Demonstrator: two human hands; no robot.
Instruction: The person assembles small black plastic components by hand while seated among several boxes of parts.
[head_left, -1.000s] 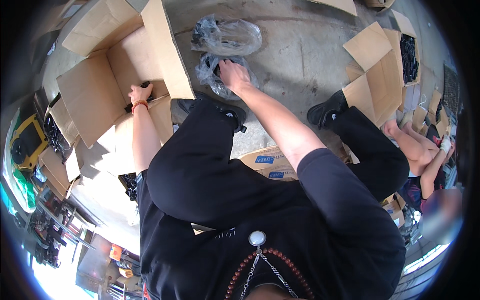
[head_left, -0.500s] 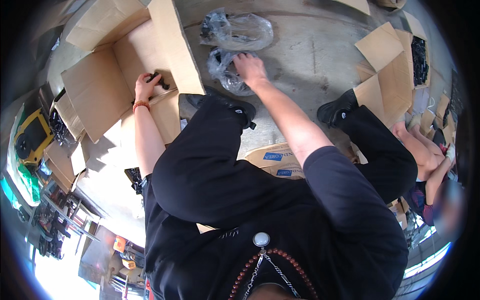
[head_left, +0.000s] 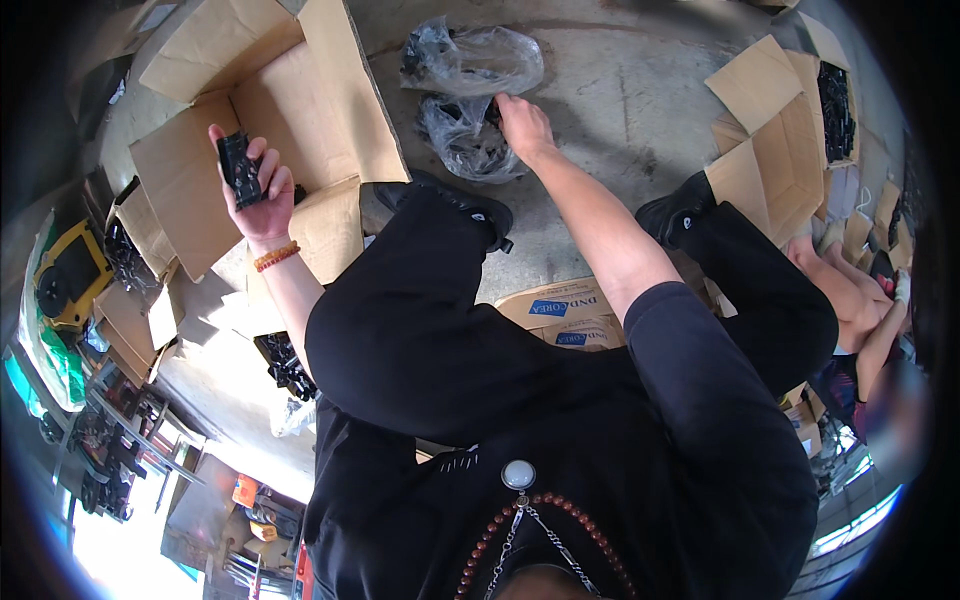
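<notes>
My left hand (head_left: 262, 200) is raised over the near side of a large open cardboard box (head_left: 275, 95), palm turned up. Its fingers are closed round a black plastic part (head_left: 238, 170), dark and glossy with an uneven shape. At the right edge of a clear plastic bag (head_left: 465, 145) is my right hand (head_left: 527, 128), fingertips bent down and drawn together. Something dark shows at the bag's mouth beside the fingertips, but what they grip is hidden. A second clear plastic bag (head_left: 480, 60) lies just beyond, with dark contents at its left end.
Another open cardboard box (head_left: 780, 150) stands at right, beside a carton of black parts (head_left: 836, 110). More black parts (head_left: 285, 365) lie by my left leg. Flat cardboard (head_left: 550, 305) lies between my legs. Another person (head_left: 850, 310) sits at far right.
My left hand has come up out of the box toward me and turned its palm up, with the black plastic part in it. My right hand has shifted slightly right, to the bag's edge.
</notes>
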